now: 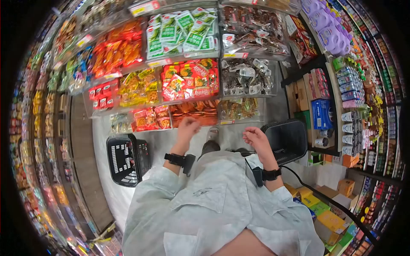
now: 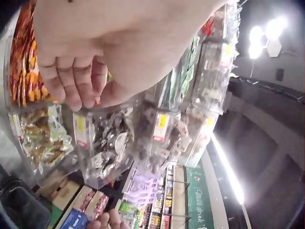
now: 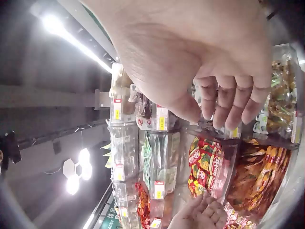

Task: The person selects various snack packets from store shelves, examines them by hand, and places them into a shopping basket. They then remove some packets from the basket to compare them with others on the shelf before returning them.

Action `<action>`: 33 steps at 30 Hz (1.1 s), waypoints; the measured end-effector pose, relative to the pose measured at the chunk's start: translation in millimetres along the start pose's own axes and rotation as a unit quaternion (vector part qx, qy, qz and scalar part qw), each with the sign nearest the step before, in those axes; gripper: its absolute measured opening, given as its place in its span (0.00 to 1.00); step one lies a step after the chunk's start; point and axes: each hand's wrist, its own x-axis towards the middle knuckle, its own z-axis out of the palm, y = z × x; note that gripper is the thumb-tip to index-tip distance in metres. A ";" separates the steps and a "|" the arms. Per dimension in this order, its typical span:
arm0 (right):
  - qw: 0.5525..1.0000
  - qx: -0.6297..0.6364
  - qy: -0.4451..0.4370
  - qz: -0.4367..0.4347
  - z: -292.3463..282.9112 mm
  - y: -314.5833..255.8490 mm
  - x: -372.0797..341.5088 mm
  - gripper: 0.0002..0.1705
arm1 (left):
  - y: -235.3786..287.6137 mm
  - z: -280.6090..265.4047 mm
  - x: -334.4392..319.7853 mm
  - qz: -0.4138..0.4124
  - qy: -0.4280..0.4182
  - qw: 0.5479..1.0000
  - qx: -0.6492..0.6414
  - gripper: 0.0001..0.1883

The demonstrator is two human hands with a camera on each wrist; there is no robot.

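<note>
The left hand (image 1: 186,133) hangs in the air just before the lowest row of bins, its fingers loosely bent and holding nothing. Level with it, the right hand (image 1: 259,144) is also empty, fingers loosely curled. Nearest to them are a bin of orange-red packets (image 1: 194,112) and one of brownish-green packets (image 1: 241,110). Above these lie red packets (image 1: 196,77), yellow packets (image 1: 139,87) and dark vacuum packs (image 1: 247,79). In the left wrist view the left palm (image 2: 109,47) covers part of the bins; in the right wrist view the right palm (image 3: 190,52) does likewise.
A black basket (image 1: 121,160) stands on the floor at the left, another black basket (image 1: 287,138) at the right. Shelves (image 1: 331,106) with boxes and cups line the right side. Cartons (image 1: 333,222) lie lower right. A black cable (image 1: 316,187) runs beside the right arm.
</note>
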 end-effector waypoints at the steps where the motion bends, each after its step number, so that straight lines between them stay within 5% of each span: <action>1: 1.000 -0.003 -0.015 -0.008 4.6 2.3 -4.1 0.15 | 1.3 -11.7 -11.6 0.018 0.030 0.999 -0.005 0.06; 6: 0.992 -0.025 -0.121 -0.020 30.6 29.5 -23.3 0.15 | -8.8 -56.2 -116.3 0.082 0.173 0.980 -0.048 0.09; 13: 0.969 -0.025 -0.239 0.054 93.5 91.8 -73.9 0.15 | -110.2 -112.9 -304.4 0.016 0.323 0.935 -0.146 0.13; 16: 0.954 -0.038 -0.288 0.078 115.3 106.2 -100.3 0.15 | -132.6 -132.8 -350.7 -0.012 0.411 0.880 -0.237 0.12; 25: 0.948 -0.104 -0.284 0.105 163.9 145.8 -111.2 0.15 | -149.0 -161.2 -378.6 0.010 0.424 0.864 -0.271 0.15; 33: 0.944 -0.151 -0.281 0.088 279.7 151.2 -115.1 0.15 | -161.9 -273.0 -390.9 0.023 0.432 0.849 -0.303 0.16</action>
